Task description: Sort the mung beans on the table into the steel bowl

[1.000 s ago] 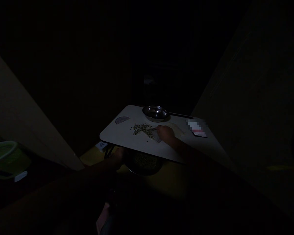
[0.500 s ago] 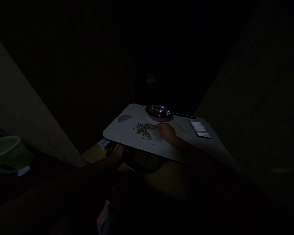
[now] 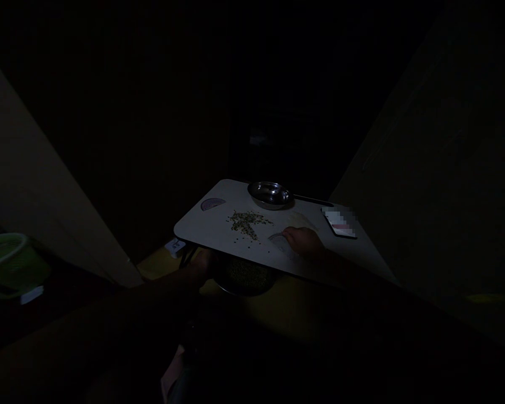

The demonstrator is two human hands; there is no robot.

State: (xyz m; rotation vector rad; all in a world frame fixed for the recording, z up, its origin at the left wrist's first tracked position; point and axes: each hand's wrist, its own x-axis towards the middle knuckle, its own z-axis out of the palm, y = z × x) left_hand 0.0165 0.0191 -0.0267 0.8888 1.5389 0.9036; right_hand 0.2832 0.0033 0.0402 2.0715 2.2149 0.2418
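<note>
Shifted toward 4 o'clock, the right hand (image 3: 303, 242) lies curled beside a clear sheet (image 3: 280, 242), away from the seeds (image 3: 246, 224); the left hand's (image 3: 200, 264) grip is hidden.

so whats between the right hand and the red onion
The head view shows a heap of small green bits on the white board, between the right hand and the red onion.

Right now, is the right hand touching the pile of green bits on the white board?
Apart: the head view shows bare white board between the right hand and the pile of green bits.
</note>
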